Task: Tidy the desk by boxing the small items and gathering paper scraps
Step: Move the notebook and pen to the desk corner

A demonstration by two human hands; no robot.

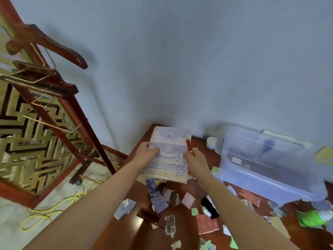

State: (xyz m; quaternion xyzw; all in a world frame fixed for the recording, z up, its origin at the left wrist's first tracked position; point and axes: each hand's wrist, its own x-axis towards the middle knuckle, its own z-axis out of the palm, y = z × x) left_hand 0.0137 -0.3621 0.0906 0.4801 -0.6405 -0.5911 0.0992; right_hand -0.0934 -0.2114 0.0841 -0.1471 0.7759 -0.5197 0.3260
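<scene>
Head view: paper scraps (188, 200) under the notebook (169, 156), clear box (270, 165) at right.

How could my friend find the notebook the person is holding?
Start at the big clear plastic box on the red-brown desk. Just left of it, the left hand and right hand hold a spiral notebook. Only it has a purple sea-and-moon cover reading "Moon And Sea".
</scene>
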